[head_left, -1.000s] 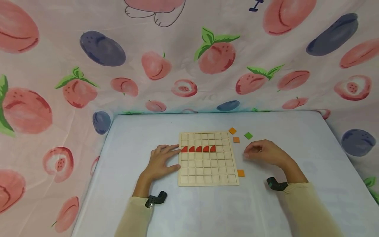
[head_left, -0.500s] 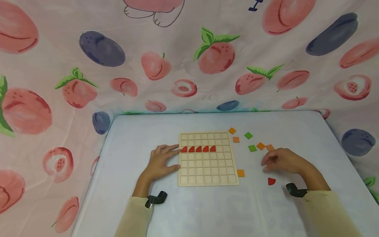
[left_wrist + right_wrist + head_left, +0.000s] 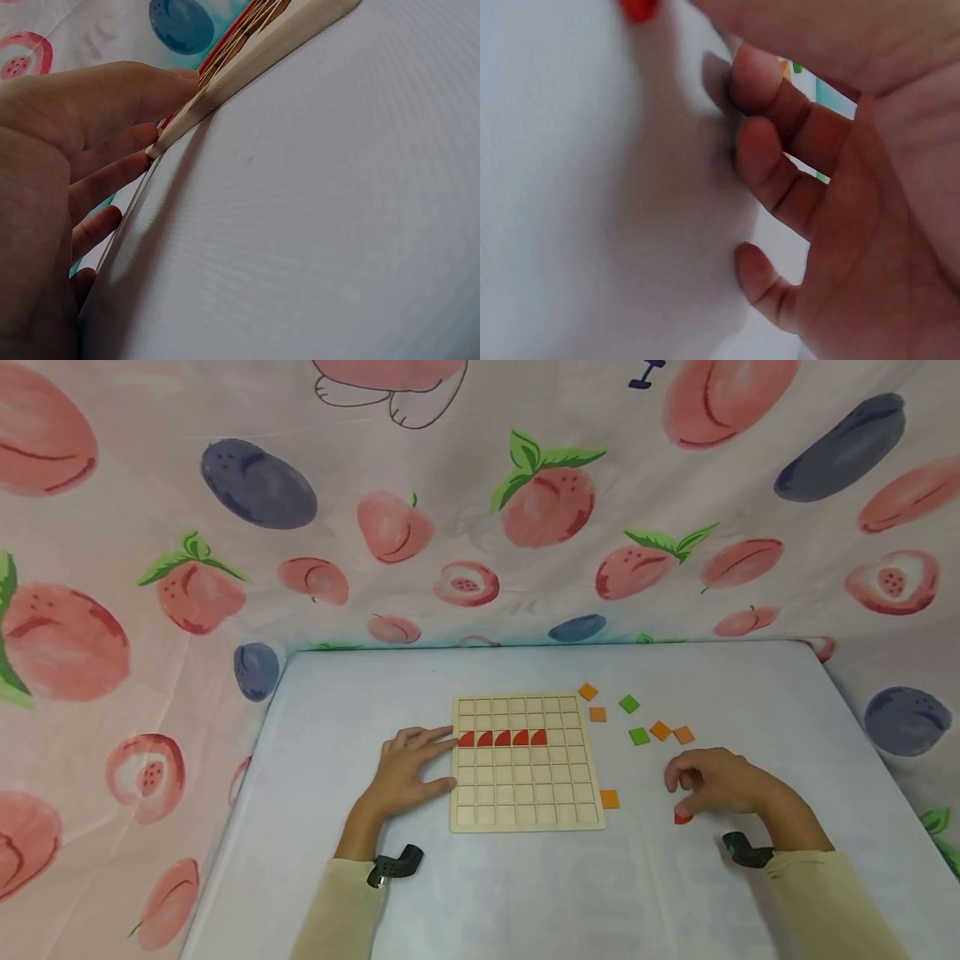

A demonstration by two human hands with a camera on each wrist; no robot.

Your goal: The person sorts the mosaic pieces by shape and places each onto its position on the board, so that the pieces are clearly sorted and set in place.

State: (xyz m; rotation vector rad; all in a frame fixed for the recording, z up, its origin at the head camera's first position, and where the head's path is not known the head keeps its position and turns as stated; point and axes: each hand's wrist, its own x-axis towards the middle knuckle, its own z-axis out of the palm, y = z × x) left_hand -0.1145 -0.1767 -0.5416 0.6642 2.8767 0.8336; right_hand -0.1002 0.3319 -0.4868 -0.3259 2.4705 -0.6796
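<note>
A square wooden grid board (image 3: 525, 764) lies on the table in the head view. Several red quarter-circle tiles (image 3: 502, 738) sit in a row of its cells from the left edge. My left hand (image 3: 401, 774) rests with extended fingertips and thumb against the board's left edge; the left wrist view shows the thumb (image 3: 161, 88) on the wooden rim (image 3: 255, 67). Right of the board, my right hand (image 3: 720, 782) is low over the table, fingers loosely bent. Its thumb covers part of a loose red tile (image 3: 681, 817); the index fingertip appears apart from it. The right wrist view shows only a bit of red tile (image 3: 639, 9).
Loose orange tiles (image 3: 597, 714) and green tiles (image 3: 629, 703) lie right of the board. One orange tile (image 3: 610, 799) touches or nearly touches its lower right edge. A fruit-print cloth (image 3: 465, 527) hangs behind the white table (image 3: 360, 685).
My right hand has moved right and toward me, uncovering several orange and green tiles, and its thumb has come over the loose red tile. My left hand and the board stay put.
</note>
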